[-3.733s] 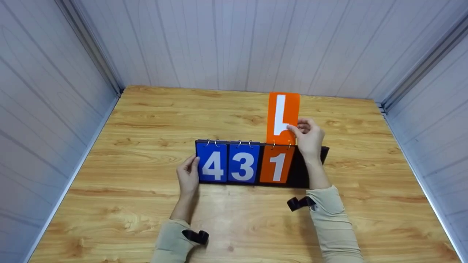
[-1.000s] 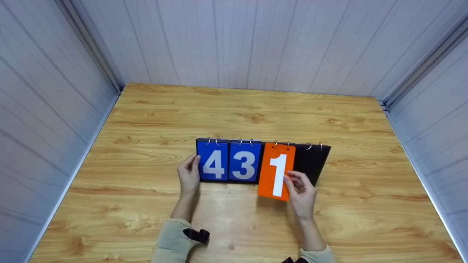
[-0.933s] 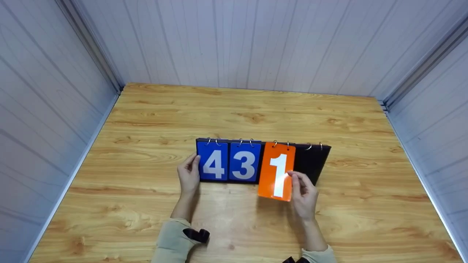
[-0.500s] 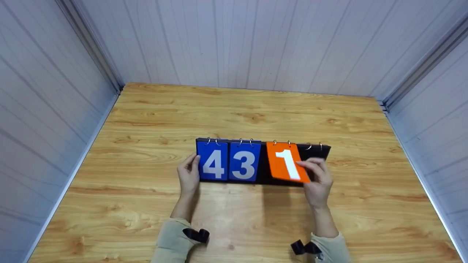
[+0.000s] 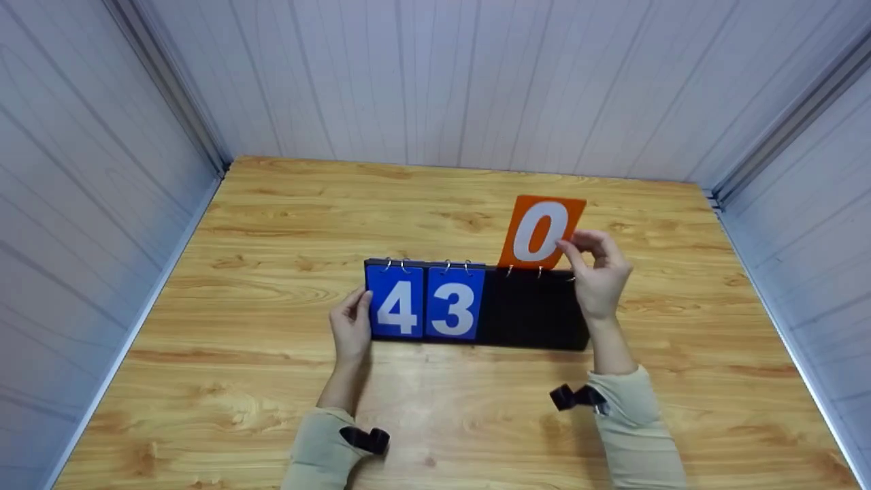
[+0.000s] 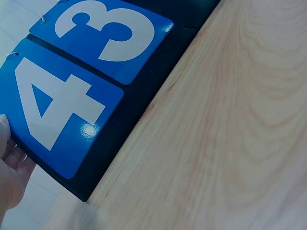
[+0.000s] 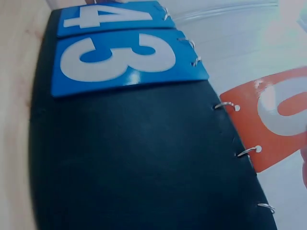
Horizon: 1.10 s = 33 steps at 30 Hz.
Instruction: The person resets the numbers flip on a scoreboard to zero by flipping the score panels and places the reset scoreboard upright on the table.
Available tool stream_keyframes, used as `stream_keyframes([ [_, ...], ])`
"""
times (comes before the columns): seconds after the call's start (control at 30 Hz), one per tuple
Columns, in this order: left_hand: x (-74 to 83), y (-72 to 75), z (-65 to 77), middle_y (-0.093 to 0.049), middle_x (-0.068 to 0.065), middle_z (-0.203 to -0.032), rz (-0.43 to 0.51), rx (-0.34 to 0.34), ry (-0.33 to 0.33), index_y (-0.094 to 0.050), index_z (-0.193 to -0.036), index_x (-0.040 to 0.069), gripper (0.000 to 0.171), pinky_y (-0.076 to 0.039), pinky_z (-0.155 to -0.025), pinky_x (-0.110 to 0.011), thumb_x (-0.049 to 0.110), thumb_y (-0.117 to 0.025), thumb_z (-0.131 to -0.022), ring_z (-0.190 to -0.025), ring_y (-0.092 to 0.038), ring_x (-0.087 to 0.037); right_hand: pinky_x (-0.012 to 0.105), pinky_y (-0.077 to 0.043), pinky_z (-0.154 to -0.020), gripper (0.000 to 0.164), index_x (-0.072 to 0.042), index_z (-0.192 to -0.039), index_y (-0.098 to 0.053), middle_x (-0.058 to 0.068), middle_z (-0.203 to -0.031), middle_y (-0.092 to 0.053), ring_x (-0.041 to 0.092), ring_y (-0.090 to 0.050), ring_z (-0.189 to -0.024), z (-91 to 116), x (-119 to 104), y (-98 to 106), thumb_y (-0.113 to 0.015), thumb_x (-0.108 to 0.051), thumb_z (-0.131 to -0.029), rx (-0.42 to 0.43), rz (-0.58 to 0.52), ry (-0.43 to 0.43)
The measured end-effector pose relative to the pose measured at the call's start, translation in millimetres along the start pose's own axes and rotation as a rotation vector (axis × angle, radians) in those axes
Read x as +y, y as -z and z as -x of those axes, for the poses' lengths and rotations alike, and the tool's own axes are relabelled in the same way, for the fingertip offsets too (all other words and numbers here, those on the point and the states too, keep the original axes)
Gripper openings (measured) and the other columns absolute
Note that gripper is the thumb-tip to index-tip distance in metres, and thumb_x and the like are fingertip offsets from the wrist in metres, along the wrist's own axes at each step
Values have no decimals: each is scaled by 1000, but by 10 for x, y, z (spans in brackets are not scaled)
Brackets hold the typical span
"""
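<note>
A black flip scoreboard (image 5: pixel 531 309) stands tilted on the table, with a blue 4 card (image 5: pixel 397 301) and a blue 3 card (image 5: pixel 454 303) hanging on its left half. My left hand (image 5: pixel 350 330) grips the board's left edge. In the left wrist view, the left hand's thumb and fingers (image 6: pixel 12 177) show at that edge. An orange card (image 5: pixel 542 231) with a white 0 rises above the top edge, still on its metal rings (image 7: pixel 249 151). My right hand (image 5: pixel 602 279) pinches the card's right side, thumb in front. Fingers behind the card are partly hidden.
Bare black backing shows on the board's right half, with another ring (image 7: pixel 266 207) at the far right. The wooden table (image 5: pixel 292 224) is enclosed by pale panel walls (image 5: pixel 435 82). Both sleeves carry black wrist straps (image 5: pixel 367 441).
The orange card, hanging down with its 1 showing, has been swung up past the top edge and now shows 0. My right hand moved up with it; the left hand stayed put.
</note>
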<state>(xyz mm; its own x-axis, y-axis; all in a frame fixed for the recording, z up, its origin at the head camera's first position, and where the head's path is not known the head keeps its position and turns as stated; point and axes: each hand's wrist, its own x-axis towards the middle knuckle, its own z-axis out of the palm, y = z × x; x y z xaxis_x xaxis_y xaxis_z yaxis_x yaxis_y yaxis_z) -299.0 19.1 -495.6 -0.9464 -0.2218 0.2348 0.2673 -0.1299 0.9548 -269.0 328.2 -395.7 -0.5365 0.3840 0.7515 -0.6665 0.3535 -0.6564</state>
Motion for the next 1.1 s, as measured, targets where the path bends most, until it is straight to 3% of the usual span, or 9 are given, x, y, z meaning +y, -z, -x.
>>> stream_keyframes([
  [0.1,81,-9,23,-60,-30,-90,-22,-10,-20,-58,-95,-20,16,-48,-71,-20,-10,-52,-83,-76,-58,-8,20,-47,-61,20,14,-82,-59,21,-73,-62,13,-57,-64,-112,86,-57,-70,13,-66,-8,86,-45],
  [0.23,105,-8,30,-59,-30,-90,-26,-13,-27,-58,-95,-20,16,-48,-71,-21,-9,-52,-84,-76,-58,-8,17,-45,-58,21,8,-84,-63,16,-72,-63,9,-56,-61,-224,196,-127,-74,-2,-69,-54,257,-107],
  [0.37,103,-6,31,-59,-31,-90,-22,-22,-33,-59,-94,-19,16,-48,-71,-21,-9,-52,-84,-76,-58,-8,14,-45,-56,21,6,-85,-64,14,-71,-64,13,-57,-62,-276,283,-166,-74,-5,-70,-142,407,-188],
  [0.47,95,-2,29,-59,-32,-89,-22,-30,-50,-58,-94,-20,16,-48,-71,-21,-10,-52,-84,-76,-58,-8,20,-47,-59,21,6,-88,-63,15,-73,-64,20,-59,-64,-278,328,-171,-72,-3,-71,-238,496,-276],
  [0.6,84,4,25,-59,-32,-88,-18,-32,-66,-58,-93,-21,15,-48,-70,-21,-10,-52,-83,-75,-58,-8,29,-49,-61,20,7,-87,-63,17,-75,-64,24,-59,-66,-233,365,-142,-71,-4,-73,-307,570,-292],
  [0.8,83,-2,9,-59,-32,-89,-20,-30,-72,-58,-92,-20,15,-48,-71,-20,-11,-52,-83,-76,-58,-8,16,-44,-58,11,5,-80,-64,13,-72,-64,20,-59,-62,-128,321,-95,-69,-2,-74,-223,558,-145],
  [0.9,84,-1,13,-59,-32,-89,-27,-28,-64,-59,-93,-20,15,-48,-71,-20,-10,-52,-83,-76,-58,-7,18,-43,-58,7,4,-78,-65,12,-71,-64,19,-58,-62,-32,256,-77,-68,-1,-75,-158,548,-78],
  [1.1,86,-6,17,-59,-31,-91,-66,-26,-81,-58,-94,-20,16,-46,-73,-16,-9,-53,-83,-79,-57,-5,21,-44,-60,5,2,-79,-65,9,-72,-64,15,-55,-63,247,96,-67,-67,-1,-76,-23,467,-57],
])
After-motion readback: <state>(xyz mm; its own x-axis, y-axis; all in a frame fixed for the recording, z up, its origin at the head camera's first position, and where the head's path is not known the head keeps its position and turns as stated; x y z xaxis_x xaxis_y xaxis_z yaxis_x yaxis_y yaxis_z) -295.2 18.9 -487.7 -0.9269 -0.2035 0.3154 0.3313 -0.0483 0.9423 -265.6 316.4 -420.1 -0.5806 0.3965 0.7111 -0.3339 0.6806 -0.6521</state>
